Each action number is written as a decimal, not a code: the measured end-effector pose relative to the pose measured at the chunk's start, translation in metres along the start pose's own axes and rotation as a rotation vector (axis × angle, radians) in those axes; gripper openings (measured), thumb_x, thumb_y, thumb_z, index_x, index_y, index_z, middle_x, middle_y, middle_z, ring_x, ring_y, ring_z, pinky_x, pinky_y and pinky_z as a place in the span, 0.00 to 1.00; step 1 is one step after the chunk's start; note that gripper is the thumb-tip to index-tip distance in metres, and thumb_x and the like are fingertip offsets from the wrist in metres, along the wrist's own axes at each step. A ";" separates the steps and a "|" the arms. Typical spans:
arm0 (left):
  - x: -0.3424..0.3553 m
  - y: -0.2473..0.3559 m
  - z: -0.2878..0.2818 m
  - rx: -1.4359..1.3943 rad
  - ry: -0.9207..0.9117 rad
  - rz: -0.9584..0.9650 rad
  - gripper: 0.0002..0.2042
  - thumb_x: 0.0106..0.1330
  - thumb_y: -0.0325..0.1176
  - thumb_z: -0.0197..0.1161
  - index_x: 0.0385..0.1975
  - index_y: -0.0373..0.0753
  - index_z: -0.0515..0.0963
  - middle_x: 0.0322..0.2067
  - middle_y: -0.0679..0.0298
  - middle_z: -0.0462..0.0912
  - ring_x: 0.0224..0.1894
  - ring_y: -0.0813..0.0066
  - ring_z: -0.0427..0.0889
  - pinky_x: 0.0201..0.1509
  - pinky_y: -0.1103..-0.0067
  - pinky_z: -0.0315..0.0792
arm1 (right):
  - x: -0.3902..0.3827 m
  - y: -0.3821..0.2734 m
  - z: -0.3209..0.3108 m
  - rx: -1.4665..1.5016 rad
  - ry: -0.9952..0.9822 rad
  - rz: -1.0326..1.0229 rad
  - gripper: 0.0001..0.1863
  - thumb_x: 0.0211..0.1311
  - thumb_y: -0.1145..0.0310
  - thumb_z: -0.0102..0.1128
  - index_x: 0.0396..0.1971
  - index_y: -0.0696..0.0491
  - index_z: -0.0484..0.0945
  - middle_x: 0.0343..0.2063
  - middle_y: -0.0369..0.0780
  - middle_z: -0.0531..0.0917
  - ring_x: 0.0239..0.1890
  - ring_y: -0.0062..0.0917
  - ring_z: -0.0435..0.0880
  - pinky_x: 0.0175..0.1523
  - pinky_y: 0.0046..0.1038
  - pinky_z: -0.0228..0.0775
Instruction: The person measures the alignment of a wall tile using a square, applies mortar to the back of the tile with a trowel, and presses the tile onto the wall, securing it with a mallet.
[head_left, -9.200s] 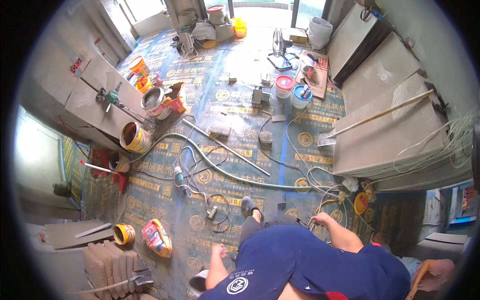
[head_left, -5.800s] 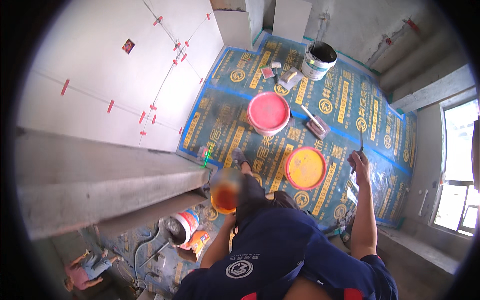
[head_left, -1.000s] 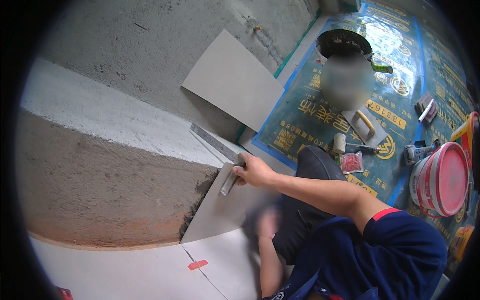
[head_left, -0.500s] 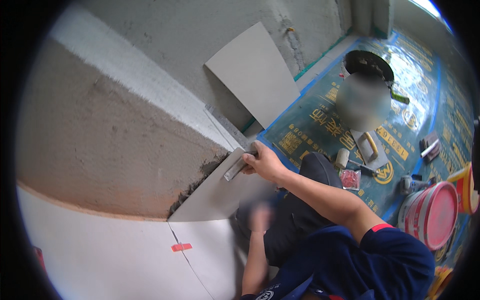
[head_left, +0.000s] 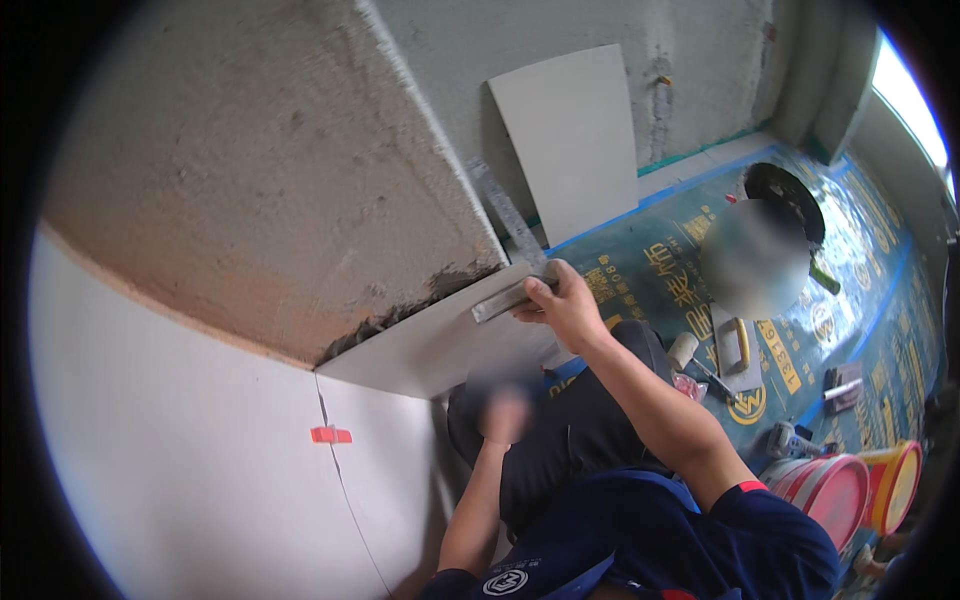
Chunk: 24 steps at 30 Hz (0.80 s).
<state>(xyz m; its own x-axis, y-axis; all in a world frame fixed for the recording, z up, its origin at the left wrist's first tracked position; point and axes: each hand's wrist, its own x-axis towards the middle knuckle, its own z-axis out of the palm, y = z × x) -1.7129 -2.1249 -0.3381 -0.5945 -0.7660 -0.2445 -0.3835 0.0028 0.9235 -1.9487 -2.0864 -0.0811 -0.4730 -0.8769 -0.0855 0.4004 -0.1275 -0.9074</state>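
Note:
My right hand [head_left: 570, 305] is closed around the thick bar of what looks like a metal square [head_left: 497, 302]. Its long blade [head_left: 508, 215] runs up past the wall's corner. The bar rests at the top outer corner of a pale tile [head_left: 420, 345], which leans along the foot of the rough wall. Dark mortar [head_left: 395, 318] shows in the gap behind that tile. Over my dark-trousered leg hangs my left hand [head_left: 507, 415], its fingers smeared by blur. To its left, a red tile clip [head_left: 331, 435] sits in the joint between large pale tiles [head_left: 240, 480].
A loose tile [head_left: 570, 140] leans on the far wall. Printed green sheeting [head_left: 640, 265] covers the floor. On it lie a notched trowel [head_left: 738, 350], a mallet [head_left: 684, 349], a power tool [head_left: 790, 440], and a black bucket [head_left: 785, 190] behind a blurred patch. Pink-lidded [head_left: 835, 500] and yellow [head_left: 892, 485] buckets stand nearby.
The whole view has turned and shifted, so the wall and tile appear at a different slant. My right hand keeps its hold on the square at the tile's corner. My left hand stays low.

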 end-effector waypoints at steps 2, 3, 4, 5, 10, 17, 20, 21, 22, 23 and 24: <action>-0.006 0.026 0.013 -0.154 -0.008 -0.088 0.08 0.68 0.34 0.56 0.38 0.35 0.76 0.35 0.62 0.82 0.28 0.77 0.81 0.29 0.83 0.71 | 0.001 0.002 -0.011 0.015 0.020 -0.021 0.14 0.69 0.67 0.53 0.42 0.61 0.64 0.37 0.44 0.76 0.35 0.31 0.85 0.41 0.29 0.82; -0.012 0.039 0.011 -0.303 -0.008 -0.187 0.09 0.68 0.33 0.56 0.39 0.35 0.76 0.35 0.62 0.82 0.28 0.77 0.81 0.29 0.83 0.71 | 0.000 0.000 -0.008 0.012 0.003 -0.016 0.14 0.69 0.67 0.53 0.42 0.61 0.64 0.37 0.44 0.76 0.35 0.31 0.85 0.41 0.29 0.82; -0.012 0.036 0.010 -0.313 0.001 -0.186 0.09 0.68 0.33 0.56 0.39 0.34 0.76 0.35 0.61 0.82 0.28 0.77 0.81 0.29 0.83 0.71 | -0.001 -0.002 -0.006 0.013 0.013 -0.013 0.14 0.69 0.67 0.53 0.42 0.61 0.64 0.37 0.44 0.76 0.35 0.32 0.85 0.41 0.29 0.82; -0.014 0.040 0.009 -0.319 0.013 -0.186 0.09 0.68 0.33 0.56 0.39 0.34 0.76 0.35 0.61 0.82 0.28 0.77 0.81 0.29 0.83 0.71 | -0.001 -0.003 -0.004 0.013 0.024 -0.011 0.13 0.69 0.67 0.53 0.42 0.61 0.63 0.38 0.44 0.76 0.35 0.32 0.85 0.41 0.29 0.82; -0.018 0.043 0.004 -0.295 0.031 -0.169 0.08 0.67 0.33 0.57 0.37 0.34 0.76 0.32 0.63 0.82 0.27 0.77 0.81 0.28 0.83 0.72 | -0.003 -0.005 0.004 0.021 0.028 -0.008 0.14 0.68 0.68 0.53 0.42 0.62 0.63 0.38 0.44 0.76 0.36 0.32 0.85 0.41 0.28 0.83; -0.016 0.044 0.006 -0.333 0.013 -0.178 0.08 0.67 0.33 0.57 0.37 0.34 0.76 0.32 0.63 0.81 0.27 0.76 0.82 0.30 0.82 0.74 | -0.002 -0.007 0.000 0.001 0.051 0.002 0.14 0.68 0.69 0.53 0.42 0.64 0.64 0.39 0.46 0.76 0.36 0.32 0.85 0.42 0.28 0.83; -0.015 0.044 0.005 -0.364 0.011 -0.218 0.08 0.68 0.32 0.56 0.36 0.34 0.76 0.32 0.63 0.81 0.28 0.76 0.82 0.30 0.82 0.74 | -0.005 -0.010 0.003 -0.001 0.061 0.018 0.15 0.68 0.68 0.53 0.42 0.65 0.65 0.39 0.46 0.76 0.36 0.32 0.85 0.42 0.28 0.83; -0.015 0.044 0.005 -0.385 0.012 -0.220 0.08 0.68 0.32 0.56 0.36 0.34 0.76 0.32 0.63 0.81 0.28 0.75 0.82 0.30 0.82 0.74 | -0.006 -0.011 0.003 0.002 0.069 0.019 0.15 0.68 0.68 0.53 0.42 0.65 0.65 0.39 0.46 0.77 0.36 0.32 0.84 0.42 0.28 0.83; -0.015 0.044 0.005 -0.407 0.013 -0.222 0.08 0.68 0.32 0.56 0.36 0.34 0.75 0.32 0.63 0.81 0.28 0.75 0.82 0.31 0.82 0.74 | -0.006 -0.010 0.002 0.004 0.075 0.018 0.15 0.68 0.68 0.53 0.42 0.65 0.65 0.39 0.46 0.77 0.36 0.32 0.84 0.42 0.28 0.83; -0.014 0.043 0.005 -0.404 0.009 -0.222 0.08 0.68 0.32 0.56 0.36 0.34 0.75 0.32 0.63 0.81 0.28 0.75 0.82 0.31 0.82 0.74 | -0.005 -0.008 0.001 0.026 0.081 0.028 0.15 0.68 0.68 0.53 0.42 0.65 0.65 0.39 0.46 0.76 0.37 0.32 0.84 0.42 0.28 0.83; -0.015 0.043 0.005 -0.411 0.008 -0.217 0.08 0.69 0.33 0.56 0.36 0.34 0.75 0.32 0.63 0.81 0.28 0.75 0.82 0.31 0.82 0.74 | -0.005 -0.008 0.001 0.048 0.083 0.040 0.14 0.68 0.68 0.53 0.42 0.65 0.65 0.39 0.46 0.76 0.37 0.32 0.84 0.42 0.28 0.83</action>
<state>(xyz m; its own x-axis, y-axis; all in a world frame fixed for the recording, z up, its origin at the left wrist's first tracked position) -1.7239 -2.1104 -0.2964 -0.5259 -0.7255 -0.4440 -0.1851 -0.4119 0.8922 -1.9483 -2.0817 -0.0732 -0.5181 -0.8408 -0.1571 0.4567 -0.1167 -0.8820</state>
